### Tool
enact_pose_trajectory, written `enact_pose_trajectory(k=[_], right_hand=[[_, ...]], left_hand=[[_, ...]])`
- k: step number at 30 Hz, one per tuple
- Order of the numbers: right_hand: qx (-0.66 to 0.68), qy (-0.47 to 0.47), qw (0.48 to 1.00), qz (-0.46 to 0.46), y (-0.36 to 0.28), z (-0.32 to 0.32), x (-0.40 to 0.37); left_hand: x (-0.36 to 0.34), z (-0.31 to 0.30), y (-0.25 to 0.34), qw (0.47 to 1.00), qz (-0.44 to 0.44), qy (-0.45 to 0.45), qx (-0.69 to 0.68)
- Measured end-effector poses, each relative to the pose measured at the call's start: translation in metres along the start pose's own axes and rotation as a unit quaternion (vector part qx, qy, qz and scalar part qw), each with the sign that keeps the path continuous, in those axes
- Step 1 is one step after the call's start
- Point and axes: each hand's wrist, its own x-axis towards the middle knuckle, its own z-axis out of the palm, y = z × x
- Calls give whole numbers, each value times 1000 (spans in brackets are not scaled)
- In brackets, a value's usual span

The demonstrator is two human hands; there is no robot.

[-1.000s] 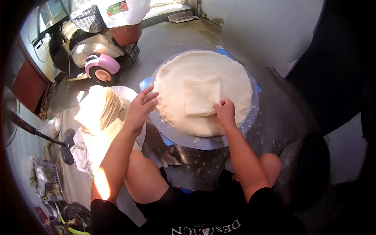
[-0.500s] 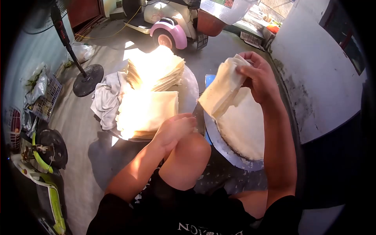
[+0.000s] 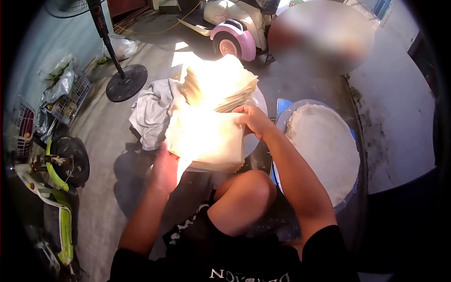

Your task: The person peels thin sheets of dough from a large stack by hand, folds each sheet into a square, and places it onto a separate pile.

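Note:
Two stacks of thin, pale folded sheets, like flat pancakes, stand on a round tray [image 3: 259,101]. Strong sunlight bleaches much of the front stack [image 3: 213,141] and the back stack [image 3: 218,82]. My right hand [image 3: 256,123] pinches the far right corner of the top folded sheet on the front stack. At that stack's near left corner is my left hand [image 3: 168,168], thumb and fingers apart against the edge, partly lost in glare. To the right, a large round pan [image 3: 282,124] holds a whitish round layer [image 3: 324,150].
A crumpled grey cloth [image 3: 155,113] lies left of the stacks. Beyond it stand a fan base [image 3: 127,83] and baskets [image 3: 70,101] with plastic bags. A green scooter [image 3: 63,221] is at the left, a pink-fendered vehicle [image 3: 232,40] at the back, a white wall [image 3: 399,103] at the right.
My right hand has carried a folded sheet from above the pan leftward onto the front stack. My left hand has moved from near my knee to the stack's left corner. The view has shifted.

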Motion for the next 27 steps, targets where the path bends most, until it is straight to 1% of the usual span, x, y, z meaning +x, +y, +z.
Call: enact_pose_trajectory(k=[1,2,3,4,5,6,7,8,9,10,11,12,13,14,15,17,18,20,21,22,23,24,25,26,27], right_hand=[[-29,26,999,13,9,2,2],[-58,51,997,27,16,2,2],[-33,72,997,23,22,0,3],[-33,72,997,25,27,0,4],[-42,84,996,3,31,-1,4],[-50,98,994,-18,34,-5,4],[-46,104,993,-19,31,-4,1],[-63,115,990,-47,30,-2,-2],[-79,125,986,-73,29,0,-4],[-74,130,986,-71,29,1,-2],[-91,155,980,-87,26,2,0],[-111,177,972,-103,25,3,0],[-110,179,972,-103,26,3,-1],[-168,198,960,-102,28,4,-3],[-225,215,945,-101,29,4,-4],[-206,217,950,-93,32,5,-9],[-189,218,954,-83,36,6,-11],[-165,206,961,-89,37,8,-20],[-144,194,966,-97,38,7,-25],[-141,199,965,-95,42,5,-25],[-137,187,964,-126,47,3,-23],[-135,174,963,-158,51,1,-22],[-133,178,962,-157,51,0,-21],[-146,193,962,-128,50,-1,-19],[-160,206,960,-101,50,-1,-16]], left_hand=[[-5,-1,2,999,-32,-6,-1],[-5,1,2,999,-32,-2,-2],[-6,6,2,998,-38,32,41],[-6,12,3,993,-43,64,86],[-4,11,0,993,-44,62,86],[0,9,-5,991,-33,93,89],[4,7,-10,988,-22,122,94],[5,6,-13,988,-26,116,99],[5,4,-18,987,3,127,97],[6,1,-21,985,32,139,95],[8,-1,-24,981,68,131,128],[7,-3,-25,981,66,128,130],[4,5,-17,983,19,132,129],[0,11,-11,982,-28,136,126],[-4,15,-6,982,-28,135,127],[-10,20,1,981,-43,138,126],[-13,12,-1,981,-44,137,129],[-24,-7,-8,976,-12,164,141],[-33,-8,-9,976,-15,160,145],[-44,1,-2,945,29,200,258],[-52,9,7,898,74,234,366],[-55,17,15,898,72,228,369],[-57,24,24,832,160,146,511],[-55,29,28,734,243,60,632],[-46,37,30,734,243,60,632]])
